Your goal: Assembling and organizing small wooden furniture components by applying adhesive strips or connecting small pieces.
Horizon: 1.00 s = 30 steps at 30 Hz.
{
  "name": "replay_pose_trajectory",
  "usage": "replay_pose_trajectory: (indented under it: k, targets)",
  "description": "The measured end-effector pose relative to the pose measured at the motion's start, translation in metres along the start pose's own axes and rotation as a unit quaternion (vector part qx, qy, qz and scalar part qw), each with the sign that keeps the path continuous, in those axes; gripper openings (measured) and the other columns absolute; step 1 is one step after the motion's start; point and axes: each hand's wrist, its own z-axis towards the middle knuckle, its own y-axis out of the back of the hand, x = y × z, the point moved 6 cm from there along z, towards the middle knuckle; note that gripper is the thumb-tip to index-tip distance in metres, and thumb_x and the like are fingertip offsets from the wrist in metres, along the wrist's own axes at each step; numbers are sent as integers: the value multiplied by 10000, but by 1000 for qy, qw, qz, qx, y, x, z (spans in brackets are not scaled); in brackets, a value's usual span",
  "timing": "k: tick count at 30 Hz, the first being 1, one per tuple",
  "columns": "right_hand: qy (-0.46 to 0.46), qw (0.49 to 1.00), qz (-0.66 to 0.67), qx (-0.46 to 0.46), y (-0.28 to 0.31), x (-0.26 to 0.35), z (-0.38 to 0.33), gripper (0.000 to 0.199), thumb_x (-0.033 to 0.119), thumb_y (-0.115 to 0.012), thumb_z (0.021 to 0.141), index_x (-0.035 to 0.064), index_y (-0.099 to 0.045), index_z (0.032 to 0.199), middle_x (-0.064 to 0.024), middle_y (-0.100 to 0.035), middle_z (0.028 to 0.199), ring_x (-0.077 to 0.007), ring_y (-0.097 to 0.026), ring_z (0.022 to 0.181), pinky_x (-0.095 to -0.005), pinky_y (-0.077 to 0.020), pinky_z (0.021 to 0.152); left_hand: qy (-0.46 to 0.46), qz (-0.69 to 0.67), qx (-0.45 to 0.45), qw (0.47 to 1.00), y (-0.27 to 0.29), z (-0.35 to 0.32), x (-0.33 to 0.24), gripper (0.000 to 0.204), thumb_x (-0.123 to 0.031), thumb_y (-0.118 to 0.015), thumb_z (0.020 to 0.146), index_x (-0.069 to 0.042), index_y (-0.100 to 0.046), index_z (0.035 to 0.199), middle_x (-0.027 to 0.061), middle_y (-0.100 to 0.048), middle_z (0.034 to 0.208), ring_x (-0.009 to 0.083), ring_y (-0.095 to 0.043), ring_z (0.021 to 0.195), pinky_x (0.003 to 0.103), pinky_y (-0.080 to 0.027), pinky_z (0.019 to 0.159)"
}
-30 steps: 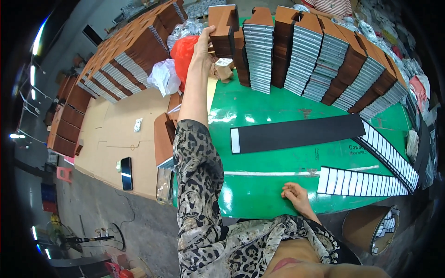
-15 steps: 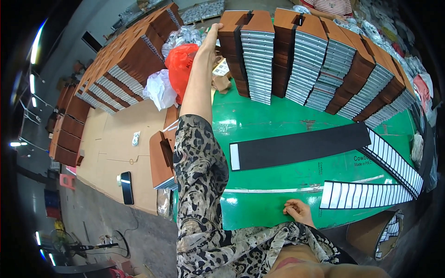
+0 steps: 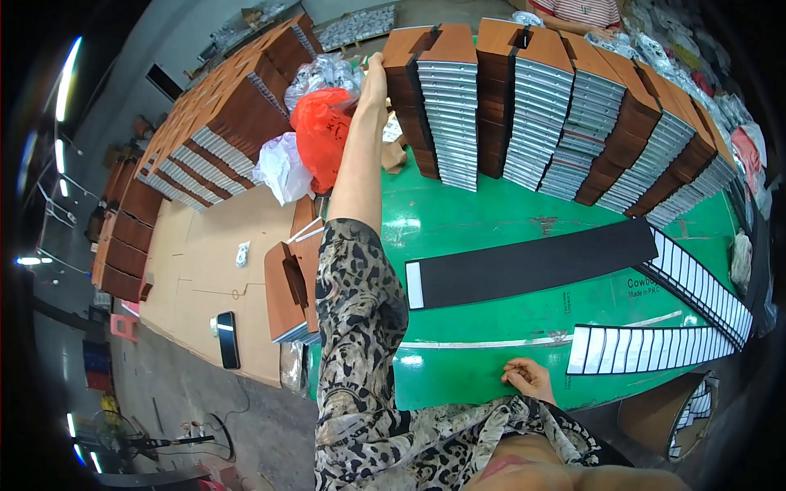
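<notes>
My left arm, in a leopard-print sleeve, stretches far forward. My left hand (image 3: 374, 80) is at the far left side of a tall stack of brown panels (image 3: 447, 106) with silvery metal edges; its fingers are mostly hidden there. My right hand (image 3: 530, 380) rests near the front edge of the green table (image 3: 483, 360), fingers curled in and nothing visible in them. Between the hands lies a long black strip (image 3: 532, 263) with a white end. A white strip with black cross-lines (image 3: 647, 350) lies folded to its right.
More panel stacks (image 3: 539, 123) line the table's back. At the left are a red plastic bag (image 3: 321, 135), a white bag (image 3: 284, 168), brown pieces (image 3: 288, 286) and a phone (image 3: 228, 340) on cardboard (image 3: 196, 270). An open carton (image 3: 655, 417) stands beyond the right front edge.
My left hand has come slightly lower and nearer along the stack's left side. The whole view has shifted a little. My right hand keeps its curled pose.
</notes>
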Motion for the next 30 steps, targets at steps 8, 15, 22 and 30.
replay_pose_trajectory:
  k: [8,15,22,30]
  targets:
    - [11,1000,-28,3,-8,2,0,207,2,-551,868,-50,-538,1068,-93,-600,947,-160,-609,829,-265,-491,733,-190,-181,-189,946,33,2,38,512,-406,-314,962,12,-385,1248,121,-474,1225,261,-425,1137,332,-343,938]
    - [51,998,-17,33,1,-5,7,246,21,-538,883,-32,-508,1121,-96,-587,986,-157,-592,849,-275,-478,773,-351,27,-14,936,-27,-239,42,293,-97,-568,825,-33,-524,1107,103,-539,1077,221,-514,990,303,-398,835]
    - [70,996,-39,44,5,2,6,263,41,-546,881,-40,-510,1129,-109,-584,1009,-153,-596,868,-266,-482,786,-280,680,-274,620,87,-322,56,443,-301,-633,770,-132,-537,1168,90,-616,1015,275,-552,992,512,-337,923]
    - [100,993,1,59,-3,-4,1,254,39,-522,894,-35,-512,1137,-110,-585,1028,-149,-601,865,-265,-489,791,-197,722,-264,608,123,-341,72,523,-349,-644,741,-138,-499,1198,126,-624,961,280,-576,956,596,-318,912]
